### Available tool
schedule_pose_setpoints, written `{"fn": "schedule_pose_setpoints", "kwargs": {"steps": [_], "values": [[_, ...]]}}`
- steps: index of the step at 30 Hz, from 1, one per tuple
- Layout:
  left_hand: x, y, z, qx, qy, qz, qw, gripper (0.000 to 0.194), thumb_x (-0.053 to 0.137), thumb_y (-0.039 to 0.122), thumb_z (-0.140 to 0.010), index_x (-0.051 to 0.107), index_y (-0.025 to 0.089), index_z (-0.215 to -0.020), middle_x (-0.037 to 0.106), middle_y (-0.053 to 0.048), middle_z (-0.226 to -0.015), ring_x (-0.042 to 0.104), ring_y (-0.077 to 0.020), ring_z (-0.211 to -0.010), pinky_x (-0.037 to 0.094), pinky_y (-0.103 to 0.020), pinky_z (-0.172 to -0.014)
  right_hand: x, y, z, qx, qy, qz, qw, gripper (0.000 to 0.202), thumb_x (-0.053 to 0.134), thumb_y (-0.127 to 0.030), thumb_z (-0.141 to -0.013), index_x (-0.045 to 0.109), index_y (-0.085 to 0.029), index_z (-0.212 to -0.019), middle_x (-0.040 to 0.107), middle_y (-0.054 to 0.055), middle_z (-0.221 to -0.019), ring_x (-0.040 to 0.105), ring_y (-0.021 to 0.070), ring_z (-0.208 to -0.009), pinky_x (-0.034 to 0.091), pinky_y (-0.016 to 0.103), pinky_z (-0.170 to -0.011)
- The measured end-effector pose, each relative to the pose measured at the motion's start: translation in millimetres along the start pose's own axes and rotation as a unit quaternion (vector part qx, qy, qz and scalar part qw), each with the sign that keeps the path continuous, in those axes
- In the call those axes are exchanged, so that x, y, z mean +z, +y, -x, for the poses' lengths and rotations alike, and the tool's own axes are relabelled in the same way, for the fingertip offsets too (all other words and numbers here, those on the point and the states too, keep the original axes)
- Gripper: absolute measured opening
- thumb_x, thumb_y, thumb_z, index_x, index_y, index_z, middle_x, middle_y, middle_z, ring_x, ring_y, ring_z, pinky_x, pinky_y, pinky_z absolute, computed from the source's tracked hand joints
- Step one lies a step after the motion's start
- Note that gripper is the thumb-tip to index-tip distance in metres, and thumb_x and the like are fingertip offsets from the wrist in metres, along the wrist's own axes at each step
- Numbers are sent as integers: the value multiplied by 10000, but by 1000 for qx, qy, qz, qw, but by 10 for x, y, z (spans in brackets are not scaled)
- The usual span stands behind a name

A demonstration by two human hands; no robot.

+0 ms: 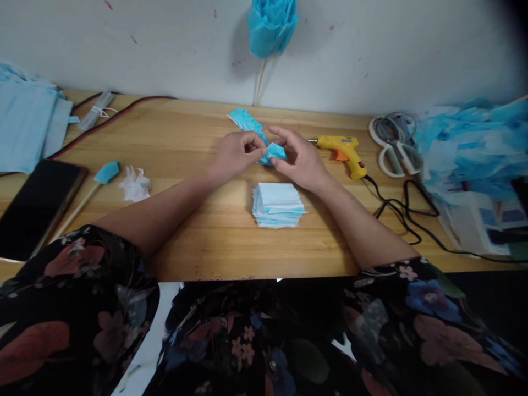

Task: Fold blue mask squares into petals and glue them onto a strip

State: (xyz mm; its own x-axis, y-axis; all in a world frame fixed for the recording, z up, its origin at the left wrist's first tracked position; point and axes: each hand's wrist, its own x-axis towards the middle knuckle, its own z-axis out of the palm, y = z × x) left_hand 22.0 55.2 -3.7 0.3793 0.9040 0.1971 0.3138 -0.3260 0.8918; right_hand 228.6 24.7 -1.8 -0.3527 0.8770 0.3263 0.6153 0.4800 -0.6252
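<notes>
Between both hands is a small folded piece of blue mask fabric (275, 150), just above the wooden table. My left hand (239, 154) pinches it at its left edge with thumb and fingertips. On the other side, my right hand (300, 160) grips it, thumb in front and fingers curved behind. A blue pleated strip (244, 117) lies right behind my left hand; whether it joins the held piece I cannot tell. Nearer to me than the hands sits a stack of cut light-blue mask pieces (277, 204).
A yellow glue gun (340, 147) with a black cord, scissors (399, 157) and a heap of blue scraps (470, 146) lie right. A blue fabric flower (272, 27) stands behind. Left are a phone (41, 203), a blue-tipped stick (80, 203), crumpled white material (135, 184) and masks (27, 124).
</notes>
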Motion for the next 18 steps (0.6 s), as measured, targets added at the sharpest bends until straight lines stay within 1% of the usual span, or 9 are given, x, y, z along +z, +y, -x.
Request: {"fn": "schedule_pose_setpoints", "kwargs": {"steps": [2, 4, 6, 11, 14, 18], "values": [[0, -2, -7, -5, -2, 7, 1000, 85, 681, 246, -821, 659, 226, -742, 617, 34, -672, 484, -132, -713, 349, -314, -645, -17, 6, 11, -8, -10, 0, 1000, 664, 735, -439, -841, 556, -334, -1472, 703, 72, -1375, 657, 333, -1237, 537, 588, -1071], [0, 11, -6, -11, -2, 11, 1000, 84, 671, 219, -824, 654, 228, -742, 615, 43, -678, 452, -118, -692, 355, -309, -650, -17, 12, 17, -11, -10, 3, 1000, 681, 737, -460, -841, 546, -337, -1483, 683, 73, -1416, 651, 342, -1259, 532, 603, -1081], [2, 32, 1, -10, 0, 9, 1000, 74, 663, 206, -822, 651, 210, -749, 618, 40, -693, 452, -109, -668, 365, -299, -649, -9, 24, 18, -5, -2, 8, 1000, 673, 717, -456, -860, 531, -331, -1496, 700, 76, -1378, 663, 341, -1240, 530, 616, -1083], [3, 44, 13, 8, 2, -38, 999, 92, 656, 237, -847, 645, 179, -777, 620, 23, -698, 535, -113, -687, 376, -265, -649, -21, 59, 19, 18, 29, 13, 999, 666, 688, -447, -897, 495, -336, -1525, 746, 66, -1224, 690, 329, -1171, 513, 638, -1099], [4, 23, 8, 14, 3, -38, 999, 98, 657, 247, -846, 648, 179, -776, 627, 21, -695, 544, -113, -682, 382, -256, -641, -40, 33, 24, 16, 24, 7, 1000, 684, 707, -440, -885, 494, -343, -1528, 745, 63, -1227, 685, 331, -1172, 506, 640, -1109], [7, 16, 9, 19, 1, -14, 1000, 77, 659, 233, -824, 655, 182, -765, 645, 19, -701, 535, -112, -667, 384, -257, -630, -15, -27, 17, 13, 17, 4, 1000, 653, 701, -381, -882, 517, -351, -1508, 729, 66, -1274, 680, 322, -1168, 517, 606, -1098]]}}
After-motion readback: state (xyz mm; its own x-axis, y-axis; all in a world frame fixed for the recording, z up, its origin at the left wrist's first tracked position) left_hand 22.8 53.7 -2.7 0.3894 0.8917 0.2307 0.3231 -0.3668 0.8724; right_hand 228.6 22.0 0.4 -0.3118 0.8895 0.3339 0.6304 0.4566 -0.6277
